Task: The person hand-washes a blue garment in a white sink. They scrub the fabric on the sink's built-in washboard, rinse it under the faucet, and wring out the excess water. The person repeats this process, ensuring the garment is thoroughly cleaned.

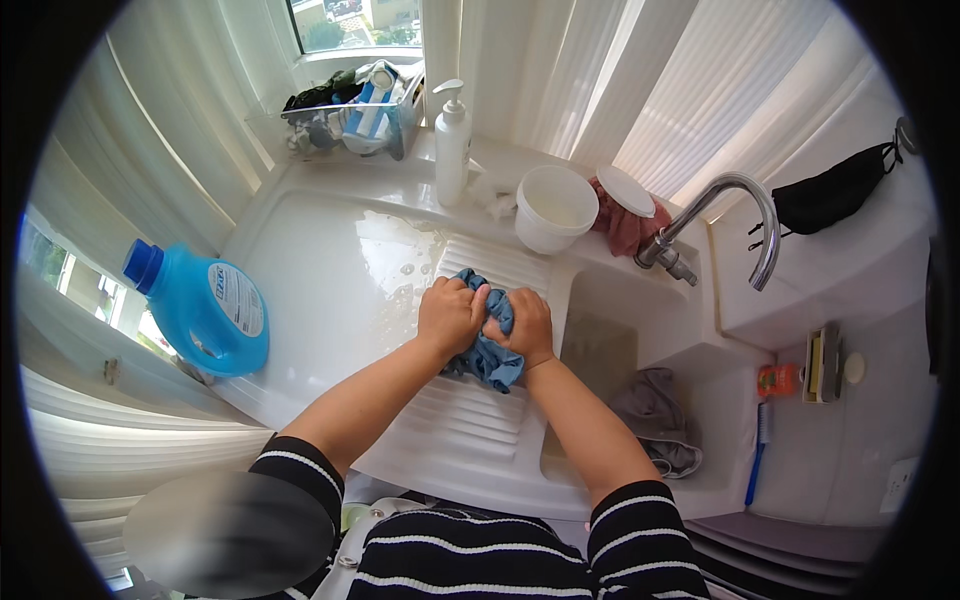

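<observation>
A bunched, wet-looking blue cloth point(492, 362) lies on the ribbed washboard point(470, 425) moulded into the white sink top. My left hand point(450, 315) is closed on the upper left of the cloth. From the other side my right hand point(527, 325) grips it, its fingers curled into the folds. Both hands are close together over the ridges, and part of the cloth bulges out between and below them. Right of the washboard, a grey garment point(657, 420) hangs partly in the sink basin point(600, 345), which holds murky water.
A blue detergent jug point(215, 310) stands at the left. Along the back are a clear bin point(360, 125), a white pump bottle point(453, 150), a white tub point(556, 208) and a reddish cloth point(632, 228). A chrome faucet point(735, 185) arches over the basin; a blue brush point(760, 450) hangs at right.
</observation>
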Demonstrator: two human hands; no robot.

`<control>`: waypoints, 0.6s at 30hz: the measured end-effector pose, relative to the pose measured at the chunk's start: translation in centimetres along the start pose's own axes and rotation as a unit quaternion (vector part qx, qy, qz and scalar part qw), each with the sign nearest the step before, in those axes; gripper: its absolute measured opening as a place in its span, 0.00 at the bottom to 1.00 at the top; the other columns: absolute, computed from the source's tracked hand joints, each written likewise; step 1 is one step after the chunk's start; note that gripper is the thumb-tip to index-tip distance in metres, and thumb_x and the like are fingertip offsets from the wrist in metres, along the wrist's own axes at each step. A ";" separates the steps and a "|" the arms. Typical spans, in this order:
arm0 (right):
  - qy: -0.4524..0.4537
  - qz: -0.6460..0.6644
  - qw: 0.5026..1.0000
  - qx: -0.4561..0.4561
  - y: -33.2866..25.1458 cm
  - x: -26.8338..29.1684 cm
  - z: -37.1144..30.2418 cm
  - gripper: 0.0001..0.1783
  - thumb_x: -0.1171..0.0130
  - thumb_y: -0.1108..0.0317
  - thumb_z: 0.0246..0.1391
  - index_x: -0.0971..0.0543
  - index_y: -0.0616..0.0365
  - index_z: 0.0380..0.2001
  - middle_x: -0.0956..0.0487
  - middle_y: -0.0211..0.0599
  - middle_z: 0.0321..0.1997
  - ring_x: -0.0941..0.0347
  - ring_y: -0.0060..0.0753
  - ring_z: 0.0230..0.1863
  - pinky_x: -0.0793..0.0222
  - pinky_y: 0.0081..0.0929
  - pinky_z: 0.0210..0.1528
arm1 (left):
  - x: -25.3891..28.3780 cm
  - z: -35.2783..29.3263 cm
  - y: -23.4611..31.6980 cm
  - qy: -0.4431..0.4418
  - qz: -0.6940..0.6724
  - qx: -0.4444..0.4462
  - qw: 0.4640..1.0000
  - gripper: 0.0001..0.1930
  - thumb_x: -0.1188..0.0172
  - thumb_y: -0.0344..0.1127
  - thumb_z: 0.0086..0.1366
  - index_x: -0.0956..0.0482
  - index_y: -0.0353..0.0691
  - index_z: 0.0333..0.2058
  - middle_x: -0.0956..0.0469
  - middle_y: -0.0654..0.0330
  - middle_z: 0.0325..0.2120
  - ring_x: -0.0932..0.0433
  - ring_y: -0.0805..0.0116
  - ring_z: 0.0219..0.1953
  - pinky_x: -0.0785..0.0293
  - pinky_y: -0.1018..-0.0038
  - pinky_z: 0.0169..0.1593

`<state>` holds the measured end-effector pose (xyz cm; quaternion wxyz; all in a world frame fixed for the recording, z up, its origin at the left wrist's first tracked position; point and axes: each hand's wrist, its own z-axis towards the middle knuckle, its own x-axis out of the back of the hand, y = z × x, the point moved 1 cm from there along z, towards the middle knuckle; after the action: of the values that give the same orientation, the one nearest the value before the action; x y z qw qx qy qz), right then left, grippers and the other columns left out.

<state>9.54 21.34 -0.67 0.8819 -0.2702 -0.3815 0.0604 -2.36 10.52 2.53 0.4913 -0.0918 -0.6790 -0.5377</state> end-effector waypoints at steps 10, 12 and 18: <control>-0.105 0.045 0.993 -0.006 -8.6 5.5 -7.0 0.27 0.35 0.52 0.34 0.22 0.56 0.38 0.26 0.48 0.51 0.33 0.51 0.55 0.41 0.47 0.57 | 1.9 -11.7 1.8 0.059 0.042 -0.254 0.964 0.13 0.39 0.46 0.58 0.22 0.43 0.34 0.25 0.56 0.33 0.28 0.51 0.39 0.33 0.55 0.43; -0.055 0.041 0.997 0.024 -6.7 3.5 -6.8 0.23 0.36 0.54 0.33 0.22 0.55 0.34 0.23 0.44 0.43 0.29 0.47 0.46 0.38 0.43 0.50 | 0.0 -9.0 0.6 0.074 0.026 -0.218 0.973 0.12 0.39 0.45 0.59 0.25 0.43 0.29 0.26 0.57 0.28 0.29 0.51 0.32 0.34 0.55 0.38; -0.044 -0.001 0.992 -0.119 1.1 -0.2 1.7 0.30 0.36 0.50 0.40 0.26 0.49 0.47 0.30 0.46 0.59 0.39 0.52 0.63 0.46 0.59 0.61 | -0.4 2.0 1.0 0.176 0.065 -0.077 0.979 0.22 0.40 0.48 0.59 0.22 0.39 0.46 0.25 0.46 0.45 0.29 0.43 0.49 0.33 0.54 0.52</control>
<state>8.29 22.94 -0.37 0.8259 -0.3697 -0.4250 0.0251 -2.67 12.76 3.03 0.6283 -0.0776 -0.5314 -0.5629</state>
